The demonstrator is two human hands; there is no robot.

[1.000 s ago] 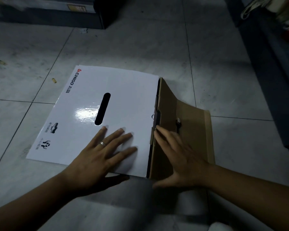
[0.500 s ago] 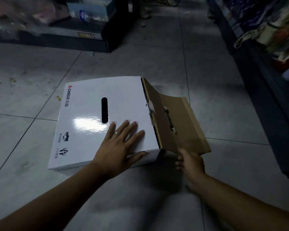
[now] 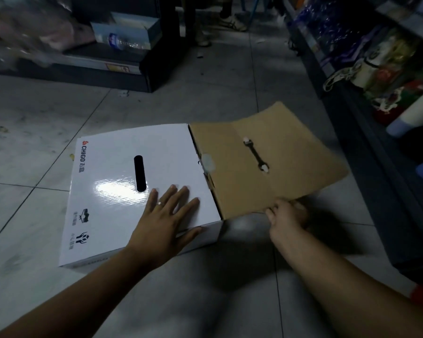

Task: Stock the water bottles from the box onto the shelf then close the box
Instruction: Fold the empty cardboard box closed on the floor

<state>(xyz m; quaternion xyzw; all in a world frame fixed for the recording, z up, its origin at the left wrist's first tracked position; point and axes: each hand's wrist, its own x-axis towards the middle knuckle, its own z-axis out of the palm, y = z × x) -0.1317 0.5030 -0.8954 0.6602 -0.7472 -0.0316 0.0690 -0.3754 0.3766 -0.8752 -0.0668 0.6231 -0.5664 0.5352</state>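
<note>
The left hand [image 3: 165, 215] lies flat, fingers spread, on the white top panel of the box [image 3: 108, 191] near its right edge. It should press down firmly there so the carton does not slide on the tiled floor [image 3: 230, 93] while the other flap swings. Further right, the brown flap [image 3: 291, 147] hangs folded outward, and the right hand [image 3: 286, 215] pinches its near edge with curled fingers. Whether it is being opened or shut I cannot tell, but either way it should turn in one smooth arc about its crease, without buckling along the middle fold. The box sits on the floor, glossy white, with a red logo at its left, a dark oval hand slot [image 3: 139, 173] and a matching cut-out in the flap. Its inside is hidden.
</note>
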